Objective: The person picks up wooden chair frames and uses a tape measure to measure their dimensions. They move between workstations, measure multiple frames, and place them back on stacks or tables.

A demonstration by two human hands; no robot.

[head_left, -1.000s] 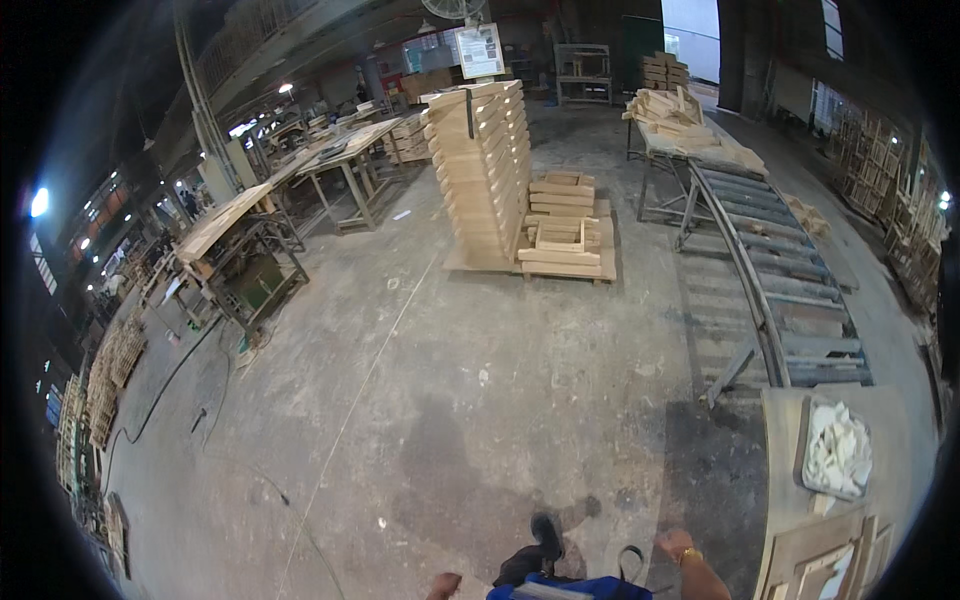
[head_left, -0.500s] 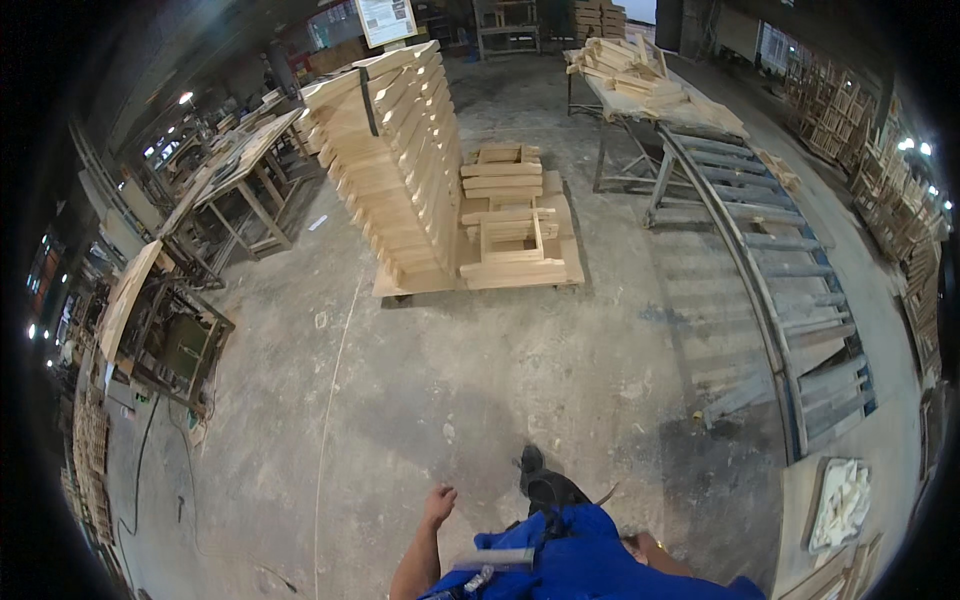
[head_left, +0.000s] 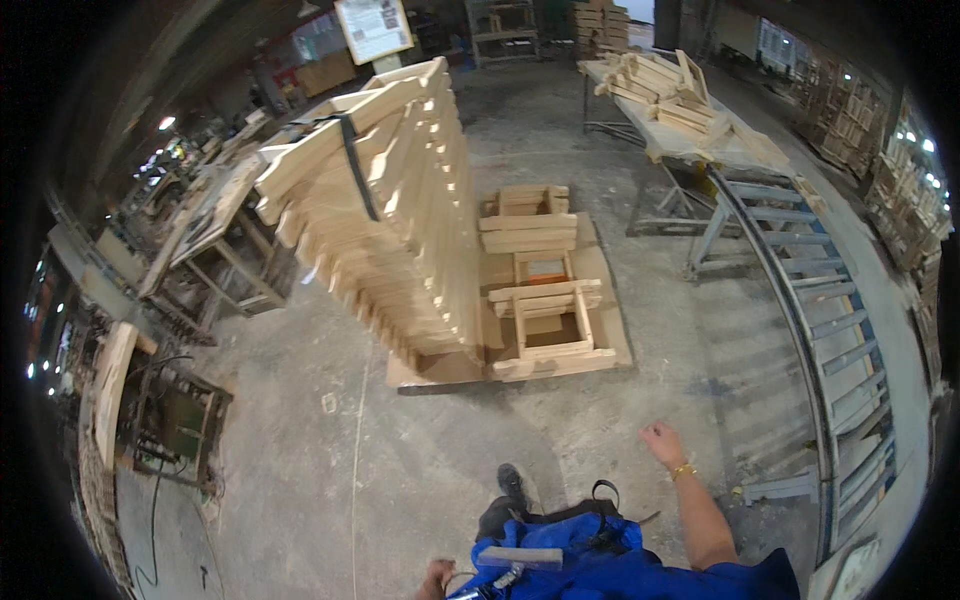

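Note:
My right hand (head_left: 661, 445), with a gold-coloured band (head_left: 684, 470) at the wrist, swings out in front of my body, fingers loosely bent and nothing in it. Low at the picture's edge, my left hand (head_left: 437, 575) hangs beside my blue clothing (head_left: 630, 565); its fingers are too small and blurred to read. Neither hand touches anything I can make out. Ahead stands a tall stack of pale wooden frames (head_left: 400, 230), with a dark strap (head_left: 358, 170) over its top. Beside it, lower wooden frames (head_left: 555, 320) sit on a flat board (head_left: 612, 300).
Along the right runs a metal roller conveyor (head_left: 800, 290), leading to a table (head_left: 650, 125) piled with wooden pieces (head_left: 665, 90). A workbench (head_left: 215, 215) and a smaller machine stand (head_left: 185, 420) line the left. A cable (head_left: 155, 520) lies on the floor there.
I have walked forward, so the stack and low frames are nearer. My right hand has swung forward; my left hand has dropped back toward the lower edge.

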